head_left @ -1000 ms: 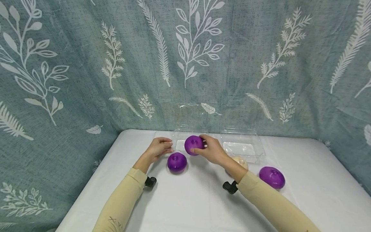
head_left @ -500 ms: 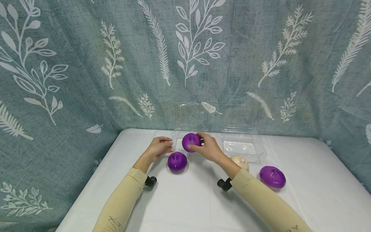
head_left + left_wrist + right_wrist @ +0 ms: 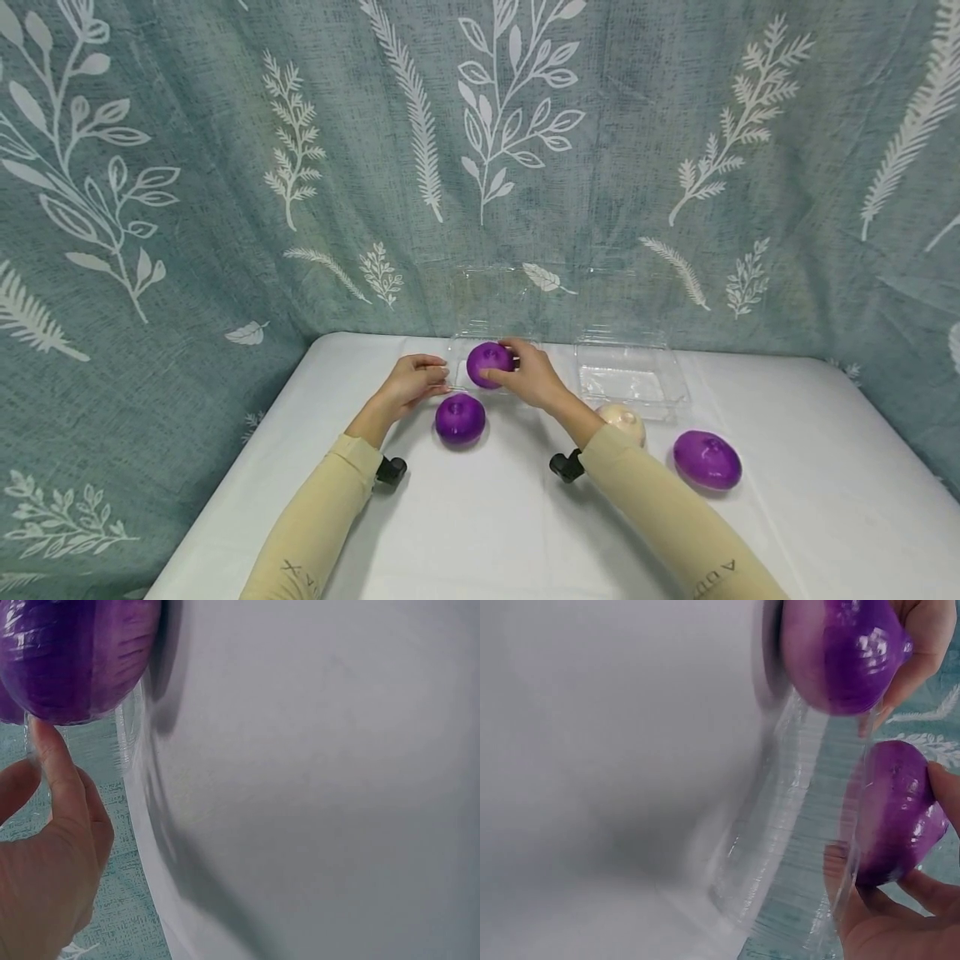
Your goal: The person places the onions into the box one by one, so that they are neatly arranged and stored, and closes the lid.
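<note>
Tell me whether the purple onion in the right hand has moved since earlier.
Yes: the held purple onion has shifted left and slightly up in the head view, farther from the right clear plastic container.

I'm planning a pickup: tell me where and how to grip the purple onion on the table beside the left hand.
Probably best across its widest girth, from above on its near right side: the purple onion is rounded and squat, knob up, with the left hand and clear container at its left and far sides.

Hand [image 3: 54,859] on clear plastic [image 3: 129,742] beside purple onion [image 3: 82,660]
</note>
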Demonstrator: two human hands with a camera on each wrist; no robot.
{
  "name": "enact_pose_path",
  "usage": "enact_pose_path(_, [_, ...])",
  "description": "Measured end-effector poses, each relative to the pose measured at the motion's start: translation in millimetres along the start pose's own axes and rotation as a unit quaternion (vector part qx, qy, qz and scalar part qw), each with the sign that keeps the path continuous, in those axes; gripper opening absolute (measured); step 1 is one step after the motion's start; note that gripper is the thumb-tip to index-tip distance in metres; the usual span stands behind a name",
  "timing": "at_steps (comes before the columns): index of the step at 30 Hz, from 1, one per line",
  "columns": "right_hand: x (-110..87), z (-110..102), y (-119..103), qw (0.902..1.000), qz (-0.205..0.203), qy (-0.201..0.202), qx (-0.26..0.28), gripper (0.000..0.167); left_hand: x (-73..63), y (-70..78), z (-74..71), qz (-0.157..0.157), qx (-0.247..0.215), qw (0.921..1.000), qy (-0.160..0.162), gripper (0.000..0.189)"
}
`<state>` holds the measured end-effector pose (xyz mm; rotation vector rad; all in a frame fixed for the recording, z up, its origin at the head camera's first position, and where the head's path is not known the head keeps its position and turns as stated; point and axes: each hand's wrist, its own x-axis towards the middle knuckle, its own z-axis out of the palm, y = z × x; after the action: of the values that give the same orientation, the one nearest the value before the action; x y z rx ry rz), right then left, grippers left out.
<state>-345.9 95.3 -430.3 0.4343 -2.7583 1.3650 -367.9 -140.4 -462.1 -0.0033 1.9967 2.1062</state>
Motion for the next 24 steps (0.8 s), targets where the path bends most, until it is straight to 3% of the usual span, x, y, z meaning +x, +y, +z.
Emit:
enact_pose_path(14, [20.0,12,3,0.9992,-0.011,-0.024,-0.032,0.068,-0.7,-1.0,0.2,0.003,-0.004,1.0,-0.002,0.038])
enact_pose_path(24, [31.7,23,6,0.9979,0.014,-0.037,-0.051,0.07,-0.9,0.7,0.3,-0.006,0.002,1.0,-0.003,0.038])
